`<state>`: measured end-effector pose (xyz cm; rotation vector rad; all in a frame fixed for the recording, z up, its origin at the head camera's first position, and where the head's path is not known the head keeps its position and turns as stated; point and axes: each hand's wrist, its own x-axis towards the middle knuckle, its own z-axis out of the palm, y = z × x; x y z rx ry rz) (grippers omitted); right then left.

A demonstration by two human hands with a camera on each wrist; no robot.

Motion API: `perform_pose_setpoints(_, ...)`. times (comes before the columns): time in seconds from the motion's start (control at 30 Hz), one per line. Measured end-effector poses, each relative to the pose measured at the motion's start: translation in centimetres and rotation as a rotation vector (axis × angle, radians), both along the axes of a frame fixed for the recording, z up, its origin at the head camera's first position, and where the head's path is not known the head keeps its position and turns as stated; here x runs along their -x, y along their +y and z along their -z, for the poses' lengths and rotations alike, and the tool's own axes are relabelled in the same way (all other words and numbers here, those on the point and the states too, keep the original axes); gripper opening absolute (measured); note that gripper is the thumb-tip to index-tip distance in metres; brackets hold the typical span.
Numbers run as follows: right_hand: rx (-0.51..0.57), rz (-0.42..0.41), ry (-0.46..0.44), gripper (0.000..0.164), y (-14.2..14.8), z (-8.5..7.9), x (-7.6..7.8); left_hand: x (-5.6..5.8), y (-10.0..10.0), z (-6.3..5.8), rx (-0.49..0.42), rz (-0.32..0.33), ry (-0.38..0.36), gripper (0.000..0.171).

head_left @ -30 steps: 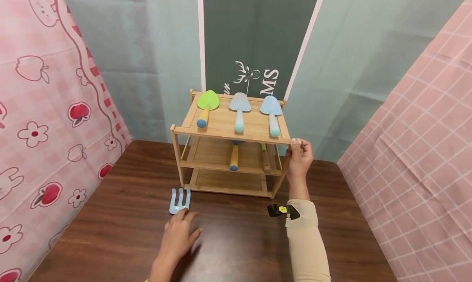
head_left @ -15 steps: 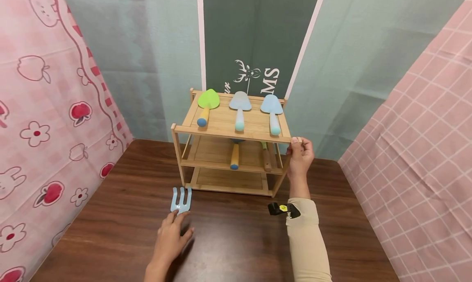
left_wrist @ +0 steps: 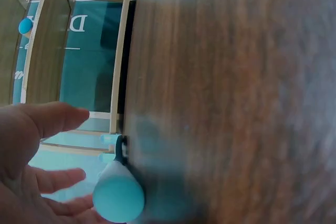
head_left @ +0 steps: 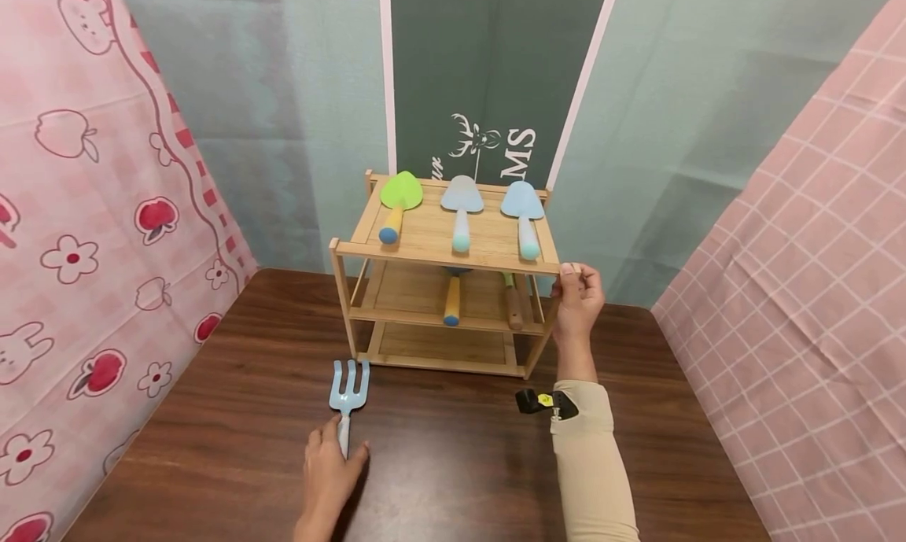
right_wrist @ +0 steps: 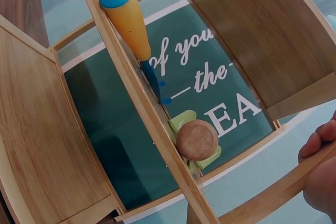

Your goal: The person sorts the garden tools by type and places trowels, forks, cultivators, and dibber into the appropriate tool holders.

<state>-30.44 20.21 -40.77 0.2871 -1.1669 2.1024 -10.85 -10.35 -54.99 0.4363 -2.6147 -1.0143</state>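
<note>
A light blue hand fork (head_left: 349,400) lies on the table, tines toward the rack. My left hand (head_left: 329,465) is at its pale handle. In the left wrist view, the thumb and fingers of that left hand (left_wrist: 23,148) are spread beside the handle's turquoise end (left_wrist: 118,199), not wrapped round it. At the front right top corner of the three-tier wooden rack (head_left: 425,255), my right hand (head_left: 580,306) holds the frame between thumb and curled fingers. The right wrist view shows part of this right hand (right_wrist: 321,177) on the wood.
On the top shelf lie a green trowel (head_left: 401,189), a grey trowel (head_left: 462,194) and a light blue trowel (head_left: 522,201). The middle shelf bears a yellow-handled tool (head_left: 452,300) and a brown-handled green tool (head_left: 513,306). Curtains (head_left: 786,306) enclose the table (head_left: 453,463).
My left hand has drawn back from the fork's head toward its handle, uncovering the neck and part of the handle. The fork stays about where it was. My right hand keeps its hold on the rack.
</note>
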Motion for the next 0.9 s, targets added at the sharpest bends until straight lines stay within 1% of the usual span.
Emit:
perform_pose_setpoints(0.1,-0.004,0.001,-0.001,0.006,0.00,-0.03,0.06,0.01,0.04,0.08,-0.008,-0.042,-0.017,0.060)
perform_pose_setpoints(0.23,-0.010,0.012,-0.014,0.006,0.02,0.02,0.05,-0.17,-0.14,0.02,0.002,-0.082,-0.111,0.060)
perform_pose_setpoints(0.33,-0.007,0.014,-0.020,0.007,0.03,0.04,0.00,-0.35,-0.32,0.02,0.013,-0.082,-0.183,0.060)
perform_pose_setpoints(0.4,-0.010,0.014,-0.020,0.006,0.04,0.04,-0.03,-0.39,-0.44,0.06,0.022,-0.072,-0.202,0.057)
perform_pose_setpoints(0.47,-0.006,0.010,-0.019,0.007,0.03,0.04,-0.07,-0.41,-0.54,0.10,0.033,-0.066,-0.204,0.054)
perform_pose_setpoints(0.7,0.016,-0.006,-0.019,0.008,-0.03,-0.09,-0.20,-0.43,-0.73,0.35,0.074,-0.080,-0.162,0.045)
perform_pose_setpoints(0.77,0.008,-0.003,-0.020,0.008,-0.05,-0.09,-0.21,-0.44,-0.71,0.35,0.076,-0.078,-0.156,0.044)
perform_pose_setpoints(0.9,0.005,-0.002,-0.019,0.008,-0.04,-0.06,-0.19,-0.51,-0.70,0.16,0.059,-0.096,-0.141,0.044)
